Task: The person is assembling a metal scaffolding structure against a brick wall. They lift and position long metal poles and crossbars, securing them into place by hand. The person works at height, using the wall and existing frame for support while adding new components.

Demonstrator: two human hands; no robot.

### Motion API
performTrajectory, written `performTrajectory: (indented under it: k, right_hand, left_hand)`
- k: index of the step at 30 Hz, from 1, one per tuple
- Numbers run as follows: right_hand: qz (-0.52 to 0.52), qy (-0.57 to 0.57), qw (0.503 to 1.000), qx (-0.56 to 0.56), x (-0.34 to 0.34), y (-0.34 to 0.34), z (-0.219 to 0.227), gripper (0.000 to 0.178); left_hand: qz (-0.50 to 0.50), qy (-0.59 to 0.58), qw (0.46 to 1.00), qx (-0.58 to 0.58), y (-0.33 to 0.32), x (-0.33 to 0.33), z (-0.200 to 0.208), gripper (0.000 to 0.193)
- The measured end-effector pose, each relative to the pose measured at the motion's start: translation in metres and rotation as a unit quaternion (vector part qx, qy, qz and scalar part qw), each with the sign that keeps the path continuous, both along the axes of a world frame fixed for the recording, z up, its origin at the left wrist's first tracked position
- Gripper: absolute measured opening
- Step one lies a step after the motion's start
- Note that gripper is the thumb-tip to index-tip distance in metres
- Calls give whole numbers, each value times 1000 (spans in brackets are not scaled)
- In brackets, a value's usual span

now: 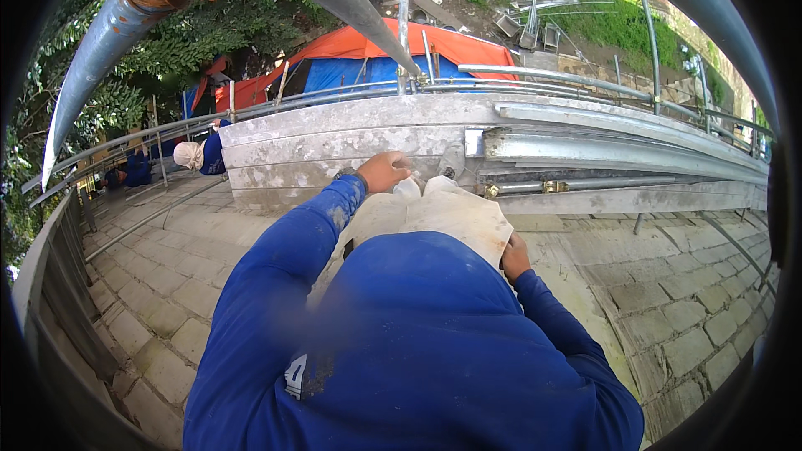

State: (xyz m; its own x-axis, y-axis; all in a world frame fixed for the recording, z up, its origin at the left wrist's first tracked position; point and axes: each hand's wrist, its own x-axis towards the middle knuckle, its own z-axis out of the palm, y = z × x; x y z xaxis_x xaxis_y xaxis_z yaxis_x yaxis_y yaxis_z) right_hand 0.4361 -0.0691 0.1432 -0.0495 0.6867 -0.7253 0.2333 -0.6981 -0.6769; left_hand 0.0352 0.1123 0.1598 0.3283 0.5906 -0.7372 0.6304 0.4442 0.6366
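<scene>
My left hand (pixel 386 172) is in front of my body, above my light trousers (pixel 459 215), with its fingers curled together. A small whitish, see-through thing (pixel 407 189) shows just below the fingertips; its kind is unclear, and the fingers seem to pinch it. A dark band (pixel 359 179) circles that wrist. At my right hip, my right hand (pixel 515 256) rests against the side of the trousers, its fingers mostly hidden. Beneath me lie grey, stained planks (pixel 334 149), and a dusty shoe (pixel 452 162) stands on them.
Metal channels (pixel 601 150) and a pipe with a clamp (pixel 554 187) lie on the planks to the right. Scaffold tubes (pixel 342 12) cross overhead and along the far edge. Far below is an orange and blue tarpaulin (pixel 359 43). Another person (pixel 213 154) is at the left.
</scene>
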Motion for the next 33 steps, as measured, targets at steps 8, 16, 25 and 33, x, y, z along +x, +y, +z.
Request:
performTrajectory:
  k: [8, 16, 25, 33]
  right_hand:
    - [-138, -74, 986, -65, -23, -3, -42, 33]
    - [236, -218, 944, 74, 28, -17, 23, 35]
    - [-43, -144, 978, -148, -10, 4, -14, 26]
    - [-56, -172, 981, -70, -23, 11, -78, 31]
  left_hand:
    - [-25, 31, 999, 15, 4, -1, -10, 35]
    - [7, 20, 1000, -7, 10, -2, -1, 38]
    - [26, 18, 999, -22, 3, 3, -1, 38]
    - [33, 35, 998, -34, 14, 0, -3, 39]
